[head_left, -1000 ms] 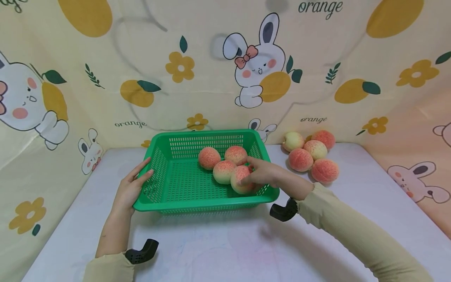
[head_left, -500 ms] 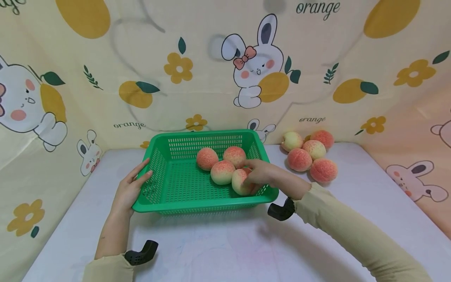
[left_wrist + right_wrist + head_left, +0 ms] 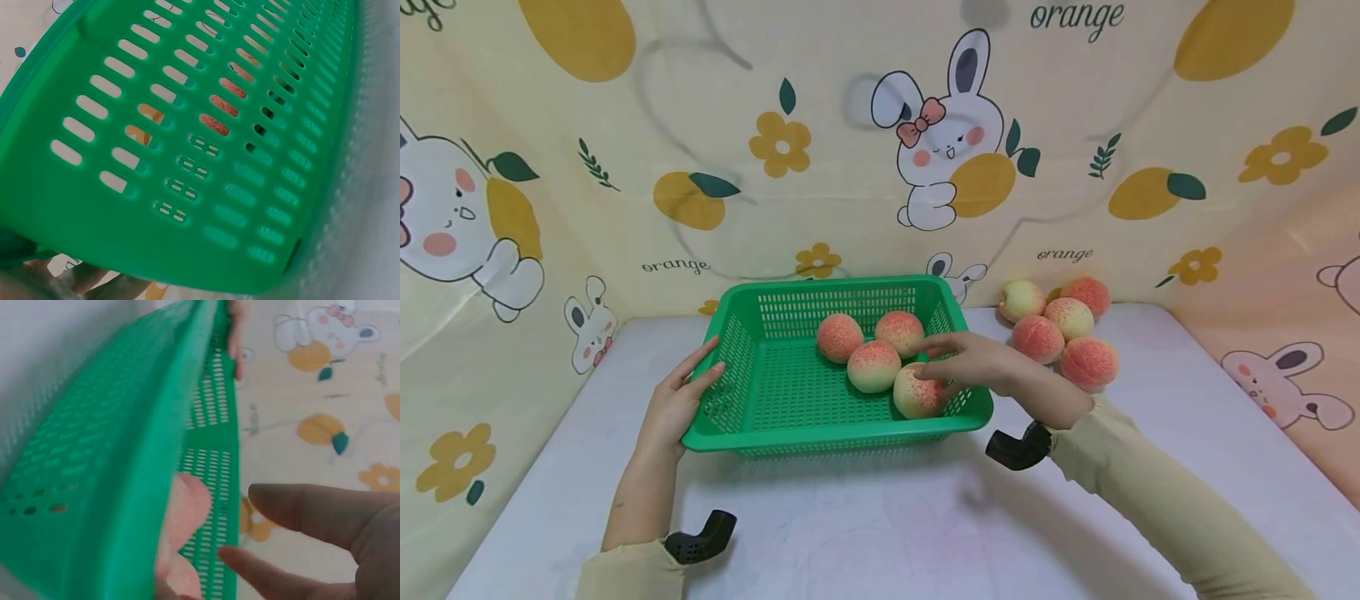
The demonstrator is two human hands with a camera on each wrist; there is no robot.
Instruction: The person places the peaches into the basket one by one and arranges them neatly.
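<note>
A green plastic basket [image 3: 842, 438] with slotted sides stands on the table. My left hand [image 3: 668, 410] holds its left rim; in the left wrist view, fingertips [image 3: 84, 279] show under the rim at the lower left. Several pink-and-cream peaches sit together in the basket's right half. Over the right rim, my right hand [image 3: 981, 364] hovers with spread fingers behind the front-right peach [image 3: 917, 393]. The right wrist view shows a gap between thumb [image 3: 290, 506] and finger. Whether a lower fingertip touches that peach, I cannot tell.
Several more peaches [image 3: 1070, 320] lie in a cluster on the white tabletop [image 3: 880, 525], right of the basket. Behind everything hangs a patterned cloth [image 3: 842, 217] with rabbits and oranges; its folds also flank the table on both sides.
My right hand has let go of the front-right peach, spread its fingers and drawn back to the right. The left hand stays on the rim.
</note>
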